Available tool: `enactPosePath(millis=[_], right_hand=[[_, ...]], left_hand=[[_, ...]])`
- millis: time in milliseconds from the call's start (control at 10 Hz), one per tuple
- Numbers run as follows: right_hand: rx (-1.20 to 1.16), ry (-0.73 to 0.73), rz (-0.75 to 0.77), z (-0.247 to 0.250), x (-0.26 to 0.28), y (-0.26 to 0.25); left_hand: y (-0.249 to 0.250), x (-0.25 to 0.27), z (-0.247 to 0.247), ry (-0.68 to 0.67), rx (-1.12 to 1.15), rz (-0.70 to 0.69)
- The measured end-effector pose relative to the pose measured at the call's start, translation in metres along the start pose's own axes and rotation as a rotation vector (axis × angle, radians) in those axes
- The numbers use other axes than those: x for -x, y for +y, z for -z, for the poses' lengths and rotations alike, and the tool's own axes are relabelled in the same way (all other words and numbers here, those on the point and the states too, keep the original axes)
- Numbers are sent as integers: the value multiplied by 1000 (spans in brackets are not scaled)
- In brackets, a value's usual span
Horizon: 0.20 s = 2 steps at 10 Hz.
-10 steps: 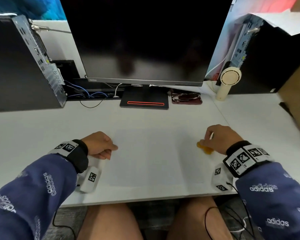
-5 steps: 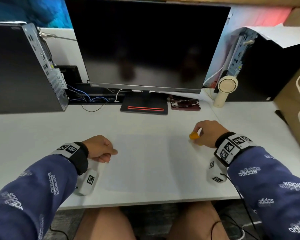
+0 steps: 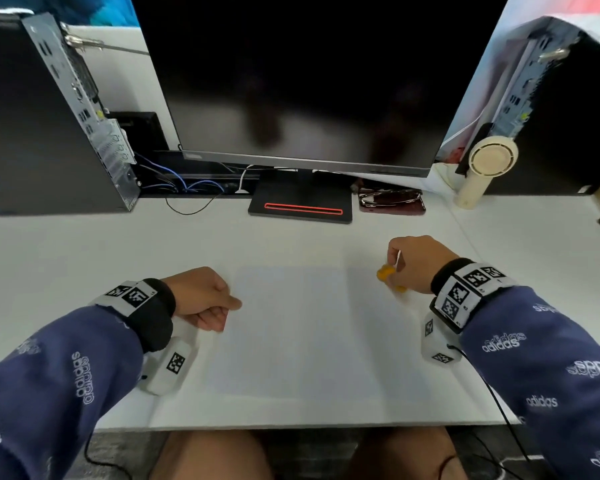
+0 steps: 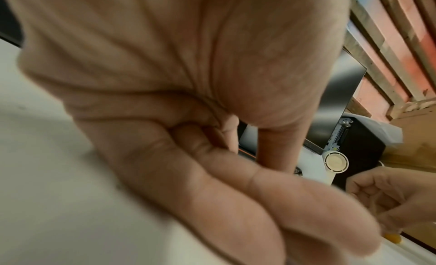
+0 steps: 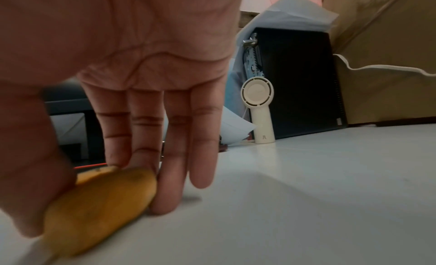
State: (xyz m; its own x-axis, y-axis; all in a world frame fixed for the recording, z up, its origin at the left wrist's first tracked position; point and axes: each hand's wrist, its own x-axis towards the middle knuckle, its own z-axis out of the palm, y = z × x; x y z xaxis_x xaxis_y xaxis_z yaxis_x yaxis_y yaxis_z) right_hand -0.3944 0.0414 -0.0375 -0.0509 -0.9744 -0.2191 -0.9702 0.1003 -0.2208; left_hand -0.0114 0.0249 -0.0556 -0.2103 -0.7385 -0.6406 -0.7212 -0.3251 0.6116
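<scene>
A small yellow-orange oblong object (image 3: 385, 273) lies low on the white table (image 3: 302, 358) at the right. My right hand (image 3: 392, 269) grips it between thumb and fingers. In the right wrist view the thumb sits on the near side of the object (image 5: 101, 203) and the fingers (image 5: 146, 138) reach down behind it to the table. My left hand (image 3: 222, 313) rests on the table at the left, fingers loosely curled, holding nothing. The left wrist view shows these fingers (image 4: 295, 213) up close, with the right hand (image 4: 389, 198) and the object (image 4: 393, 238) beyond.
A dark monitor (image 3: 309, 81) stands at the back on a black base (image 3: 302, 202). Computer towers flank it, one left (image 3: 32, 133) and one right (image 3: 568, 116). A cream handheld fan (image 3: 482, 168), glasses on a dark case (image 3: 392, 200) and cables (image 3: 181, 181) lie behind.
My right hand has slid the yellow-orange object a little forward and to the left over the table. The left hand has stayed where it was.
</scene>
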Motion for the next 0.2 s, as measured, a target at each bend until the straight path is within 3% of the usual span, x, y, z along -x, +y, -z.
enactPosePath(millis=[200], right_hand=[[67,48,44,-6,-8,4]], left_hand=[[-1,-11,5,-55,-24,-11]])
